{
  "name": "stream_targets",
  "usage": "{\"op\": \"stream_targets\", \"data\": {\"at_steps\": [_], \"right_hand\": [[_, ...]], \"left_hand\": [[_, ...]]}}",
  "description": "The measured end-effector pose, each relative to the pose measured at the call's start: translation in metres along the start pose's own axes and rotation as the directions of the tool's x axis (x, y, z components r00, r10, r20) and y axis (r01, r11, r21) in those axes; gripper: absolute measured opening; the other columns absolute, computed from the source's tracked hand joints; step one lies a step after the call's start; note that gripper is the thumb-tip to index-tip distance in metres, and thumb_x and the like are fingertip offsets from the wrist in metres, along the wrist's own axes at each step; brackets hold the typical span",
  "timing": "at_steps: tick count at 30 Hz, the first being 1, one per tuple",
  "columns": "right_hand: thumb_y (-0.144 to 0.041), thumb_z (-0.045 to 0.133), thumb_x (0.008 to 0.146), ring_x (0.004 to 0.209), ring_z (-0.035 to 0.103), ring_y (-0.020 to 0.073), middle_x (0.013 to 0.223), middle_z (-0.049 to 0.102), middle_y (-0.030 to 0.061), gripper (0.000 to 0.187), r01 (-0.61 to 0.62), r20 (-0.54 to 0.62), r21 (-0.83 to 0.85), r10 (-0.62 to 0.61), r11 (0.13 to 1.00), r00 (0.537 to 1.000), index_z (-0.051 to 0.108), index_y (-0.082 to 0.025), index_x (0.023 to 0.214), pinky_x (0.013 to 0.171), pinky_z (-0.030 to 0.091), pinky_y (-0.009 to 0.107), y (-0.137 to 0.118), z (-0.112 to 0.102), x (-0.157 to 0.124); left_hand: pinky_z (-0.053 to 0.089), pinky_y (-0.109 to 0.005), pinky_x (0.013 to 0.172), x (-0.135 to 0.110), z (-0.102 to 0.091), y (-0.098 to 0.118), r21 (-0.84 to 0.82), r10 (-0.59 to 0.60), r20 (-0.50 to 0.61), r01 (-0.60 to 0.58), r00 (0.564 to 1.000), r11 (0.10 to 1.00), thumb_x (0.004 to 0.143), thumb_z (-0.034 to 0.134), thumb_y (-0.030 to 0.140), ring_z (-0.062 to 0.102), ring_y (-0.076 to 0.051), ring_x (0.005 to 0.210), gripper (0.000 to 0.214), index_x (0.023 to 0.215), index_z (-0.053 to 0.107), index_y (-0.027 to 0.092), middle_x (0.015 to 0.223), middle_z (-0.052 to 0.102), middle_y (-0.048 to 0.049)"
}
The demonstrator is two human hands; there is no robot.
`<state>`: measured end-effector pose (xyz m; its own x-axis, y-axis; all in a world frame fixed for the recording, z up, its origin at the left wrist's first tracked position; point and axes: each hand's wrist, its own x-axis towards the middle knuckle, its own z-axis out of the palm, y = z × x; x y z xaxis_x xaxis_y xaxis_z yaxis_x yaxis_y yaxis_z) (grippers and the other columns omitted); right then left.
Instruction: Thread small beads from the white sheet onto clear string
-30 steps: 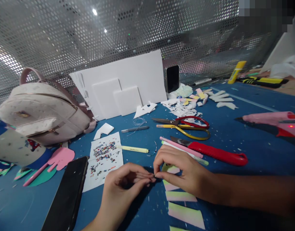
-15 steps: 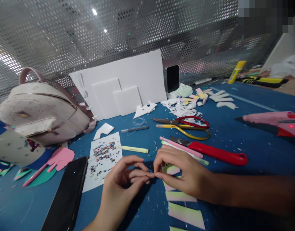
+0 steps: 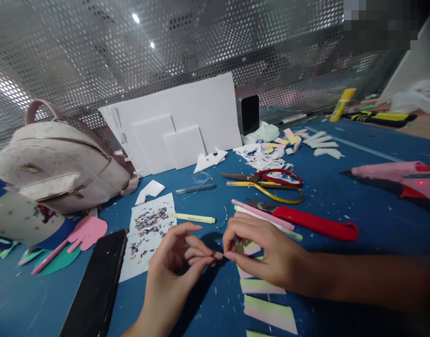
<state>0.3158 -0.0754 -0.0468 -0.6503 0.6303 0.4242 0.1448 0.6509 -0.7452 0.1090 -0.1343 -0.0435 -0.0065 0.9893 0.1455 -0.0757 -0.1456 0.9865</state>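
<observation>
My left hand (image 3: 180, 269) is at the centre front, thumb tip resting against the lower fingers and the index finger raised apart. Close to its right, my right hand (image 3: 264, 248) pinches thumb and forefinger together. Whatever lies in either pinch is too small to make out. Beneath and beside the right hand are strips of green-pink paper (image 3: 270, 312), partly hidden by it. White paper (image 3: 139, 271) covered with tiny multicoloured pieces lies left of the left hand. A pale yellow highlighter (image 3: 196, 218) and a small curved beaded strand (image 3: 225, 217) sit just beyond both hands.
A red-handled knife (image 3: 306, 222), scissors (image 3: 280, 178) and a pink glue gun (image 3: 387, 169) lie to the right. At left are a black phone (image 3: 95, 285) and a backpack (image 3: 60, 159). White boards (image 3: 215, 107) stand behind, with white scraps (image 3: 262, 157) nearby.
My left hand's fingertips have drawn slightly left, away from the right hand's pinch. The right hand keeps nearly the same pose, and the whole view has shifted a little.
</observation>
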Motion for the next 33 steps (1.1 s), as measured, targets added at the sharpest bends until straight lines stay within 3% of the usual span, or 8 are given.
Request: {"op": "stream_targets", "data": {"at_steps": [22, 33], "right_hand": [[-0.011, 0.063, 0.092, 0.08, 0.054, 0.0151, 0.082, 0.063, 0.0, 0.008, 0.015, 0.003, -0.027, -0.015, 1.0, 1.0, 0.062, -0.017, 0.087, 0.072, 0.039, 0.026, -0.0005, 0.0005, 0.0019], [-0.011, 0.064, 0.089, 0.079, 0.054, 0.016, 0.081, 0.063, 0.0006, 0.008, 0.041, 0.005, -0.018, -0.041, 0.999, 0.999, 0.062, -0.018, 0.086, 0.07, 0.039, 0.027, -0.0013, 0.0013, 0.0021]], "left_hand": [[0.062, -0.023, 0.076, 0.0004, 0.0023, 0.0044, 0.043, -0.003, 0.012, 0.002, 1.0, 0.999, 0.083, 0.081, 0.015, 0.075, -0.016, 0.076, 0.03, 0.109, 0.068, 0.021, 0.079, 0.076, -0.0008], [0.063, -0.024, 0.075, -0.0022, 0.0025, 0.0033, 0.096, 0.058, -0.008, -0.057, 0.998, 0.994, 0.081, 0.084, 0.017, 0.074, -0.016, 0.071, 0.03, 0.107, 0.071, 0.021, 0.077, 0.077, -0.0006]]}}
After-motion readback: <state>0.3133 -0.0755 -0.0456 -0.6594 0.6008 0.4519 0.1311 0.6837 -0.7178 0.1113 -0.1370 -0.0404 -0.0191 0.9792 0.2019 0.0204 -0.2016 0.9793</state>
